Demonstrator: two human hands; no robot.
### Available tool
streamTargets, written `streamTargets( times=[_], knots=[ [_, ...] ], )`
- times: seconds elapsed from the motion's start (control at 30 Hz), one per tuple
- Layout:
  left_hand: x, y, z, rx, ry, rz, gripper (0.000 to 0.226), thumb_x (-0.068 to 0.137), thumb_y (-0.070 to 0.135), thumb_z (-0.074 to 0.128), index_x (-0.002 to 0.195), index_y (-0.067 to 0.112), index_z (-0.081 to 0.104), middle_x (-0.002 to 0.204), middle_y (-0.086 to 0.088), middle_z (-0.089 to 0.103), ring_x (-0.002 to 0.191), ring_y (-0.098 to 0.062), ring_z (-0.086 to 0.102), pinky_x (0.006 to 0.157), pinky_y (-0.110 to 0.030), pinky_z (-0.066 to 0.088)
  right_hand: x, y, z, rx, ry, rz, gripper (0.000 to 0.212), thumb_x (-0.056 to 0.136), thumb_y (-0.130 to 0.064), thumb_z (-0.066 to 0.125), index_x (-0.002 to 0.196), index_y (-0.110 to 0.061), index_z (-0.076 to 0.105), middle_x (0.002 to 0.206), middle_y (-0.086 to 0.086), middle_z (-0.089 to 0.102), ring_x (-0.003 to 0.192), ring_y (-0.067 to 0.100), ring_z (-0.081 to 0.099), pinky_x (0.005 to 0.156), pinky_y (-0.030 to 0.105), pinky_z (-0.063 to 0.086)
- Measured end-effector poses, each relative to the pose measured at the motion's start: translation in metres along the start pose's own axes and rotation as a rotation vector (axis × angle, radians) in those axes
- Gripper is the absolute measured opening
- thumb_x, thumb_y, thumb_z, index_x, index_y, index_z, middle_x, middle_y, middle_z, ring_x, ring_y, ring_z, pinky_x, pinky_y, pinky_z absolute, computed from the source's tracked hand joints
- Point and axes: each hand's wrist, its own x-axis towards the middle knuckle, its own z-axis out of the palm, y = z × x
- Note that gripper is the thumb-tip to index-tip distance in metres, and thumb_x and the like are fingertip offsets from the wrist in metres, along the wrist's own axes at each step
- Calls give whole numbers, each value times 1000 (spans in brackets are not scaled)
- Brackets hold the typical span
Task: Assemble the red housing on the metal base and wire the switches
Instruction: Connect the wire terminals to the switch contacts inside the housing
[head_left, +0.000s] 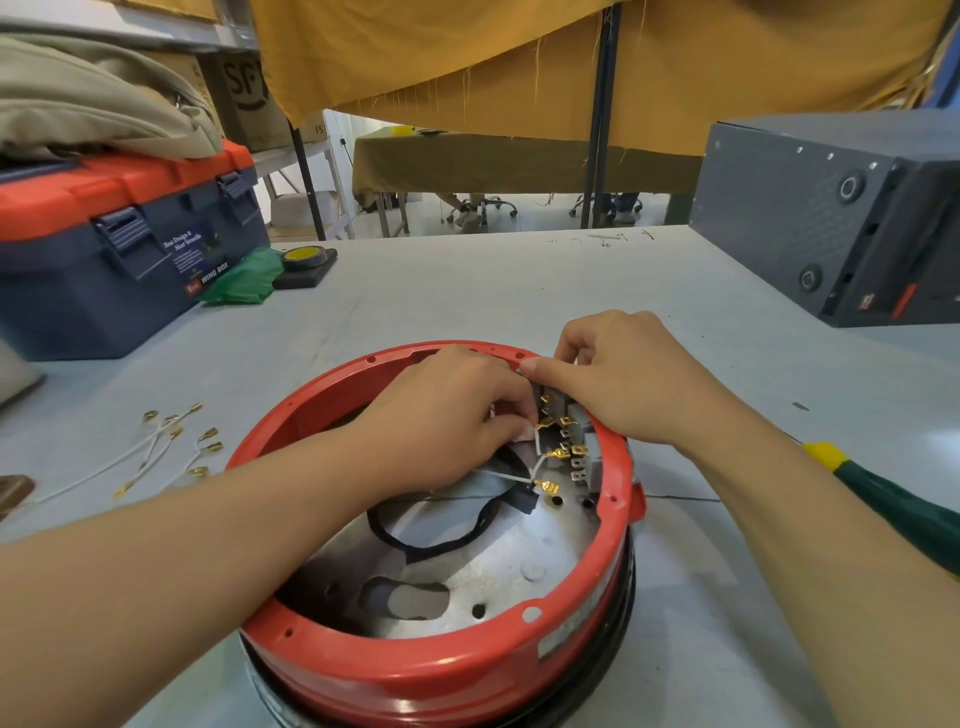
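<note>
The hands meet at the far right wall of the red housing (441, 670), which already sits on the metal base (498, 566) near the front of the worktop (467, 280): the left hand (447, 415) reaches inside and pinches a white wire's brass terminal between curled fingertips, while the right hand (623, 374) curls over the rim, apparently steadying the switches (569, 441). The switch tabs lie just right of the left fingertips, so the next push likely runs rightward toward the wall. More spare wires (166, 447) lie well apart to the left.
</note>
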Motion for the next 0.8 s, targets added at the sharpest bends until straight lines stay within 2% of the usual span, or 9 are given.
streamTargets(
  times=[0.13,0.23,0.37,0.5,0.8],
  knots=[
    [1,0,-2,-52,-13,-27,9,85,22,64,87,23,73,86,10,70,81,-9,61,77,-36,49,0,0,1,-14,-4,21,40,83,-55,56,71,-18,62,66,-1,57,71,16,54,54,25,35],
    [0,2,-5,-91,-11,-46,9,83,17,65,83,22,72,80,7,71,75,-6,62,74,-29,48,0,0,1,-1,-18,39,39,83,-55,56,72,-18,61,65,-1,57,73,20,56,56,29,37],
    [-3,8,-9,-191,13,-53,12,78,7,62,77,16,71,72,3,69,69,-5,62,68,-20,49,-1,-1,1,28,-41,69,38,83,-54,55,75,-17,62,70,3,62,74,24,61,67,36,50],
    [-5,13,-10,-268,-24,-24,12,78,7,64,77,15,72,70,4,68,66,-5,60,61,-12,44,-3,-3,0,-36,-26,84,42,85,-55,51,74,-16,63,67,4,62,71,24,60,67,36,51],
    [-4,18,-2,-223,-99,-62,5,79,19,70,80,16,73,64,7,63,62,1,55,58,-7,37,-3,-7,-2,-59,-73,129,56,83,-61,51,75,-8,66,69,7,62,72,24,59,62,32,45]
  ],
)
